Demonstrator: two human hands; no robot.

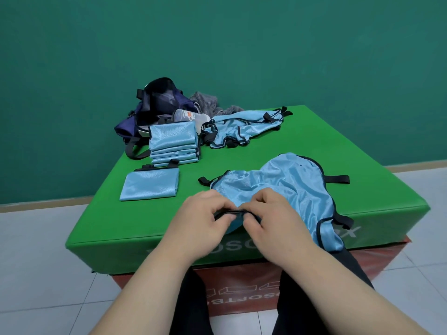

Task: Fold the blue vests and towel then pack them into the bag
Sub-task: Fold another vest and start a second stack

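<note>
A green padded block [242,160] carries everything and runs from under both hands to the far wall. It sits on a red box [242,279] whose front shows below the wrists.

Farthest from the hands, ahead of the left one at the block's back corner, a dark blue bag [145,110] slumps with its mouth gaping toward the camera. Only dark lining shows inside, and no blue cloth can be seen in it. A clear bottle [191,117] lies on its side at the opening, but whether it rests inside the bag or just against it cannot be told.

A loose blue vest [290,187] spreads from the fingers outward to the right, rumpled, with one corner hanging over the near edge beside the right wrist. Well beyond the right hand, a heap of vests [242,128] lies unfolded, its black straps tangled. Beyond the left hand, just in front of the bag, a stack of folded vests [173,143] stands several deep. A single folded vest [150,184] lies flat between that stack and the left hand, apart from both. A grey towel [208,101] is crumpled behind the heap, beside the bag.

The left hand [203,213] and right hand [271,213] meet at the near edge with fingers curled. Each pinches the vest's black trim [229,212] between thumb and fingertips, and the knuckles almost touch.
</note>
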